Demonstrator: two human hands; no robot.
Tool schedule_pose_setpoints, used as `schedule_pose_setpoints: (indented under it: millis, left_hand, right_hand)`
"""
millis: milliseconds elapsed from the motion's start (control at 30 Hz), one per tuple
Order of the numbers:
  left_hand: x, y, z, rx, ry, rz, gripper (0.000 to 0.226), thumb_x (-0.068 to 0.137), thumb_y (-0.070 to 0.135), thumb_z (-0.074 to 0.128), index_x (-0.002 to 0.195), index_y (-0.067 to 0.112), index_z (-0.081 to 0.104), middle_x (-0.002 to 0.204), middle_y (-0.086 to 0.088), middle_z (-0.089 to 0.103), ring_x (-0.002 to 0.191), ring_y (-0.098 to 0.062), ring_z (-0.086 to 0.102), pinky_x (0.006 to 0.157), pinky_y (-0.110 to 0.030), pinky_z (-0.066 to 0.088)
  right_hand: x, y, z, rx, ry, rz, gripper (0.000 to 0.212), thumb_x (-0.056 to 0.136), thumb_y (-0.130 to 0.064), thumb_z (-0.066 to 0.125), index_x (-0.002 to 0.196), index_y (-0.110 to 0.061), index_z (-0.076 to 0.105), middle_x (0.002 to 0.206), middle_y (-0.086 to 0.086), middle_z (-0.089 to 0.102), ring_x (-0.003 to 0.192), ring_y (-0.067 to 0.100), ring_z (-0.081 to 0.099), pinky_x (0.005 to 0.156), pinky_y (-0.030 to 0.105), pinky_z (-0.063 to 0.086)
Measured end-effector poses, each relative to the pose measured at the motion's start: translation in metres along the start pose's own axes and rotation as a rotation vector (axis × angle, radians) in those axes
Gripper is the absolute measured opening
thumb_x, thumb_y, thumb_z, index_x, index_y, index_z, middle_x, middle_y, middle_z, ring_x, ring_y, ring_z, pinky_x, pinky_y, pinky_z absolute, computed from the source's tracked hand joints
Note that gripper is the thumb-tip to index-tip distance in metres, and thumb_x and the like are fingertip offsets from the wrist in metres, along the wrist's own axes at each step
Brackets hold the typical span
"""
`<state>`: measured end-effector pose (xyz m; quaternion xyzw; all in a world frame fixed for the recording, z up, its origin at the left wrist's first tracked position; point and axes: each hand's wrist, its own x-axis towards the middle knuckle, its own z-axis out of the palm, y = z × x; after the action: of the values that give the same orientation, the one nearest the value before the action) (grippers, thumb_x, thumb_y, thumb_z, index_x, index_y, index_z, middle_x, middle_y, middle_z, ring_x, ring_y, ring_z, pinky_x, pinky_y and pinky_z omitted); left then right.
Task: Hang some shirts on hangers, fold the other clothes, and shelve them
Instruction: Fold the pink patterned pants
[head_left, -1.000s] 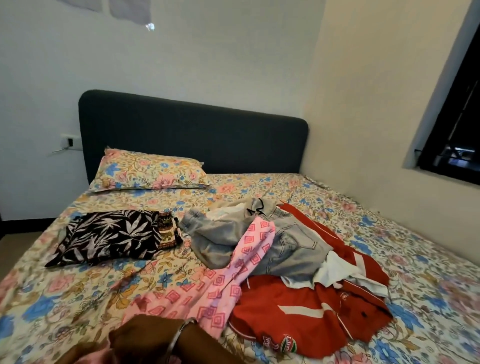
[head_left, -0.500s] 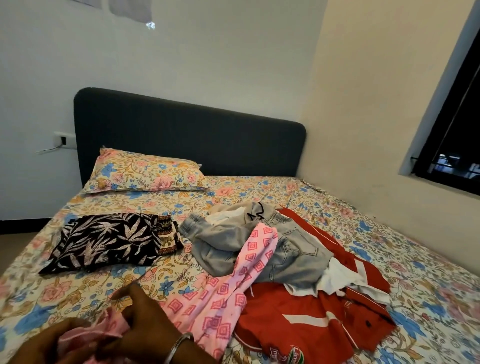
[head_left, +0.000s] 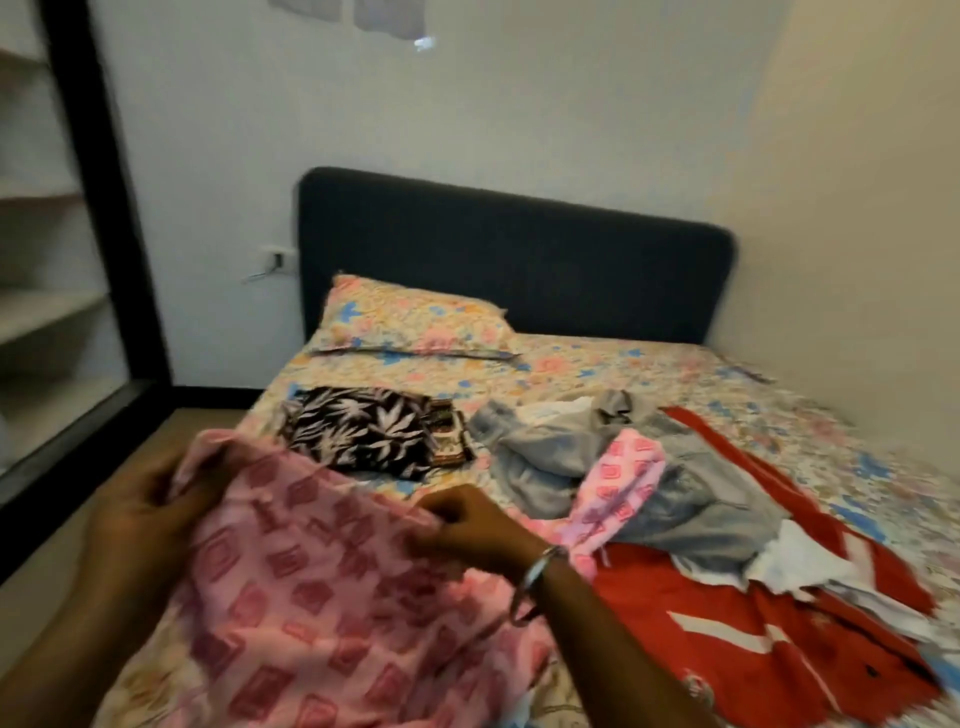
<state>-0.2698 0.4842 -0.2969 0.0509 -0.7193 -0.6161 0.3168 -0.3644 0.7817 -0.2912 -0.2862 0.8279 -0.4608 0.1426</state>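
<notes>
Hands up front, both working the pink cotton garment with darker square print (head_left: 322, 613). Left hand (head_left: 140, 499) has curled fingers clamped on its top left edge, right hand (head_left: 467, 525), silver bangle (head_left: 535, 582) at the wrist, pinches the same top hem further along, and the cloth hangs stretched between them over the near left corner of the floral-sheeted bed (head_left: 597, 364). Its lower part runs out of the bottom of the view; a strip of it trails right into the heap.

Just right, the red jersey with white stripes (head_left: 727, 618) lies spread, cut off at the lower right. On it sits a rumpled pile: pale blue denim jeans (head_left: 691, 499), grey cloth, white cloth, layers overlapping so their outlines are hard to separate.

Past the hands, the folded black shirt with white leaf print (head_left: 363, 436) lies flat, a small dark patterned item tucked at its right edge. Bare sheet shows beyond, up to the floral pillow (head_left: 415, 327) against the dark padded headboard (head_left: 519, 249).

Left edge: pale shelves (head_left: 41, 312) behind a black frame, blurred, with open floor between them and the bed.
</notes>
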Motion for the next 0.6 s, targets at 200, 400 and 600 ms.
schedule_pose_setpoints:
  millis: [200, 400, 600]
  left_hand:
    - [-0.013, 0.03, 0.014, -0.114, 0.161, -0.023, 0.008, 0.089, 0.02, 0.076, 0.095, 0.016, 0.078, 0.082, 0.002, 0.077, 0.074, -0.013, 0.07, 0.065, -0.028, 0.058]
    - [-0.01, 0.025, 0.007, -0.039, -0.011, -0.203, 0.029, 0.088, 0.04, 0.07, 0.097, 0.013, 0.075, 0.087, -0.013, 0.077, 0.072, -0.027, 0.075, 0.056, -0.032, 0.06]
    - [-0.013, 0.052, -0.001, 0.067, -0.647, -0.362, 0.027, 0.086, 0.019, 0.07, 0.111, 0.008, 0.069, 0.099, -0.015, 0.077, 0.086, -0.036, 0.075, 0.063, -0.033, 0.063]
  right_hand:
    - [-0.004, 0.034, -0.02, 0.108, -0.019, 0.085, 0.047, 0.066, -0.043, 0.08, 0.081, 0.001, 0.071, 0.069, 0.004, 0.066, 0.062, 0.012, 0.057, 0.062, 0.034, 0.047]
    - [-0.014, 0.001, -0.052, 0.765, 0.169, 0.018, 0.037, 0.088, -0.03, 0.068, 0.1, 0.005, 0.073, 0.106, 0.026, 0.071, 0.09, 0.032, 0.069, 0.085, 0.042, 0.056]
    - [-0.022, -0.019, -0.074, 0.98, 0.208, 0.004, 0.03, 0.1, -0.032, 0.052, 0.104, -0.006, 0.067, 0.101, 0.015, 0.072, 0.088, 0.029, 0.069, 0.081, 0.04, 0.059]
